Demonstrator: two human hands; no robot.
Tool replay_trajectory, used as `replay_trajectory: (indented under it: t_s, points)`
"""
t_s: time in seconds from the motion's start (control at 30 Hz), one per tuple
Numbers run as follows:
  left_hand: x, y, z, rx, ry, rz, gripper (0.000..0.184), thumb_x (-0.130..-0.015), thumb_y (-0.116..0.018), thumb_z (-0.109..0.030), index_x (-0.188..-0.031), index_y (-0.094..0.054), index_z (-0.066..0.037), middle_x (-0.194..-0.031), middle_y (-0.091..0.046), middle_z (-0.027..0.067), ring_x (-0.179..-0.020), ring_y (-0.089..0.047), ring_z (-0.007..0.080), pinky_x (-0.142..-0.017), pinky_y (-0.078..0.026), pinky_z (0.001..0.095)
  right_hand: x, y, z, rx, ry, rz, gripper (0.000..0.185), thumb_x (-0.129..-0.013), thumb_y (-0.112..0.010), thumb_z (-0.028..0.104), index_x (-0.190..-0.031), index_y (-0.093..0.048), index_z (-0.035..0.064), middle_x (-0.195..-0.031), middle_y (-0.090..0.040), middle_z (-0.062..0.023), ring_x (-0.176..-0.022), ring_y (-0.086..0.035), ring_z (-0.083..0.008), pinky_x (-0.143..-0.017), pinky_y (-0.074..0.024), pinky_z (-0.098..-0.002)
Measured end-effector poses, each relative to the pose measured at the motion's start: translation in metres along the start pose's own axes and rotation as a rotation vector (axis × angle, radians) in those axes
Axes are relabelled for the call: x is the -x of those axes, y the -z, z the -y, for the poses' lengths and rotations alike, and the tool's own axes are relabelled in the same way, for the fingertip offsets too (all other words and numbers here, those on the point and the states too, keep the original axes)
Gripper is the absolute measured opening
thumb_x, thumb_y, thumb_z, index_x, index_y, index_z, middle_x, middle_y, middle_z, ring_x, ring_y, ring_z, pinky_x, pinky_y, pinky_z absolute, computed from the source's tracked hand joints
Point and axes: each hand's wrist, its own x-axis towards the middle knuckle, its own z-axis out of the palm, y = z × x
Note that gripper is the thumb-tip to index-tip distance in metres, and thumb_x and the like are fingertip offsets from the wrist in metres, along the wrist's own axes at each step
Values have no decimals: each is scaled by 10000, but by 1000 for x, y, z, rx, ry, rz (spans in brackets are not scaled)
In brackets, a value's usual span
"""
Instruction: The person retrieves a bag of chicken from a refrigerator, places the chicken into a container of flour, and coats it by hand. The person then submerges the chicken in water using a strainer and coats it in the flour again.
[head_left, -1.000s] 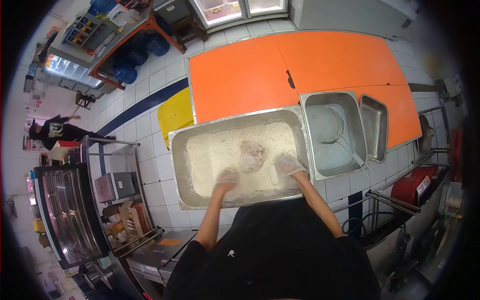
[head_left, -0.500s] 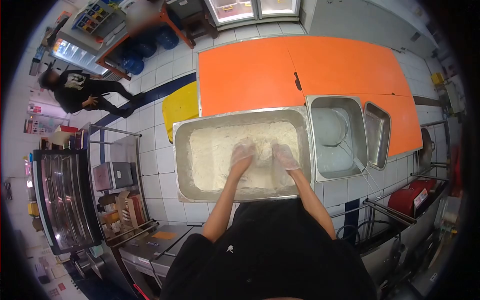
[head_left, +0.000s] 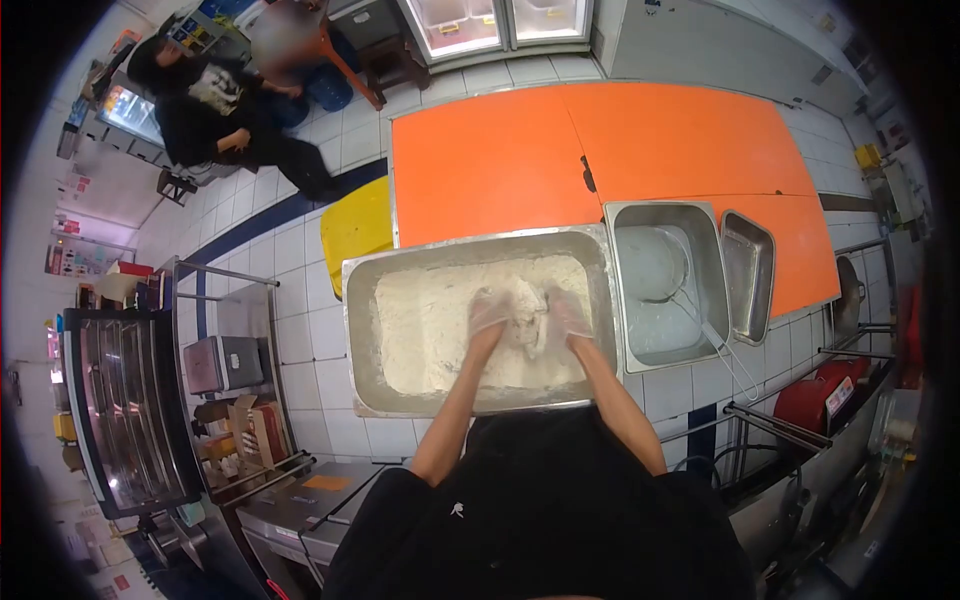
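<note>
A deep steel pan (head_left: pixel 362 385) holds a wide bed of pale flour (head_left: pixel 420 325). Both my hands are inside it, toward its right half, in thin clear plastic gloves. My left hand (head_left: pixel 489 311) curls in from the left against lumpy, flour-coated pieces (head_left: pixel 529 318). From the right, my right hand (head_left: pixel 567 316) cups the same pieces, so they sit between my palms. What lies under the coating does not show. Motion blurs the fingertips, and flour hides part of them.
Right of the pan stands a steel container (head_left: pixel 640 350) of cloudy liquid with a wire strainer (head_left: pixel 690 300) in it. Beyond is a narrow steel tray (head_left: pixel 748 275) on the orange tabletop (head_left: pixel 490 165). A yellow lid-like panel (head_left: pixel 355 230) lies left. Another person (head_left: pixel 215 120) is at upper left.
My hands have come up a little and drawn round the coated pieces, which now show more clearly between them. The other person has moved to the right and farther back.
</note>
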Motion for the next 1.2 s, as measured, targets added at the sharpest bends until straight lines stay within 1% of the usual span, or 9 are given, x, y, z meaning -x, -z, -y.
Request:
replay_trajectory:
  t_s: [0.07,0.23,0.37,0.47,0.67,0.97,1.07,1.13,1.2]
  points:
    - [1,23,29,-52,-217,111,365,-944,-507,-347,-1160,-623,-76,-1143,-610,236,-1056,-585,356,-883,-448,423,10,27,16,-194,-241,36,172,-796,-539,113,-913,-625,20,-762,-641,-119,-702,-631,-269,-652,-502,-373]
    - [18,9,32,-463,-260,495,250,-936,-494,-231,-1046,-646,-66,-1058,-645,195,-947,-600,356,-837,-468,440,23,31,22,964,260,520,206,-836,-492,126,-903,-620,-22,-758,-661,-145,-675,-656,-312,-604,-495,-417]
    - [27,-24,-2,66,-8,388,294,-973,-463,-273,-1074,-640,-61,-1009,-655,197,-906,-610,349,-798,-466,453,18,-2,14,553,89,352,194,-799,-535,103,-903,-593,-50,-721,-627,-187,-660,-639,-301,-627,-491,-441]
    - [36,-22,8,216,-384,-50,375,-981,-450,-346,-1055,-666,-49,-974,-656,229,-917,-625,357,-786,-458,454,39,5,-12,-133,162,-44,189,-839,-511,110,-922,-593,-39,-702,-618,-189,-638,-633,-337,-636,-490,-472]
    - [21,6,84,-242,-190,458,399,-1002,-360,-292,-1221,-585,-44,-1260,-573,203,-1168,-533,336,-1045,-363,400,38,76,62,764,-64,757,250,-916,-465,138,-1066,-614,3,-1076,-626,-208,-1058,-580,-339,-924,-442,-425]
    - [24,-7,43,-33,-191,226,457,-1011,-337,-313,-1344,-507,-50,-1304,-553,202,-1223,-511,327,-1045,-370,408,38,6,0,-638,-577,220,376,-1010,-406,336,-1087,-576,9,-1053,-619,-77,-905,-545,-230,-781,-470,-359]
    - [10,31,61,208,-84,380,483,-1024,-320,-313,-1401,-435,-33,-1331,-529,210,-1246,-491,316,-1065,-347,413,25,73,62,180,-277,491,353,-1005,-434,321,-1094,-575,10,-1093,-614,-50,-905,-562,-203,-738,-478,-362]
    - [4,34,73,-21,-150,421,456,-1012,-337,-285,-1367,-468,-31,-1316,-539,210,-1216,-511,328,-1040,-367,419,30,80,60,818,-156,871,432,-980,-412,224,-1370,-486,53,-1425,-462,-165,-1331,-422,-254,-1067,-350,-328]
    - [3,32,90,-485,-271,503,407,-987,-372,-230,-1298,-536,-26,-1285,-561,212,-1156,-550,351,-989,-407,432,60,35,11,232,-339,673,426,-994,-392,253,-1348,-503,45,-1390,-491,-180,-1300,-453,-264,-1052,-365,-333]
